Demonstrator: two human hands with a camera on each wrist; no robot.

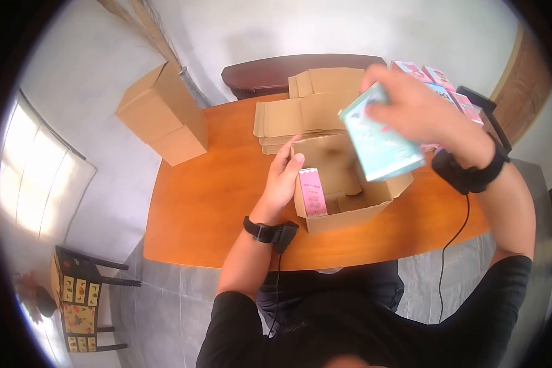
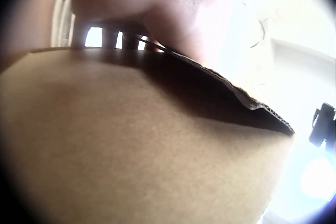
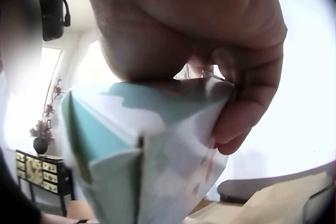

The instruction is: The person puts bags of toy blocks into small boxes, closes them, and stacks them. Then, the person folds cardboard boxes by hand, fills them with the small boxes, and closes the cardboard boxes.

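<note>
The right hand (image 1: 405, 107) grips a light teal printed box (image 1: 383, 144) above the right side of an open cardboard carton (image 1: 349, 218). In the right wrist view, fingers and thumb of the right hand (image 3: 210, 40) hold the upper part of the teal box (image 3: 173, 166). A pink box (image 1: 313, 192) stands inside the carton against its left wall. The left hand (image 1: 282, 178) holds the carton's left wall at its top edge. Seen from the left wrist, the left hand (image 2: 157, 3) lies over the edge of the carton (image 2: 131, 140), its fingertips partly hidden.
Folded cardboard pieces (image 1: 282, 119) lie behind the carton. Several pink and blue printed boxes (image 1: 438, 76) are at the back right of the wooden table (image 1: 196, 208). A taller cardboard box (image 1: 165, 113) stands at the back left. A black cable (image 1: 451, 245) hangs from the right wrist.
</note>
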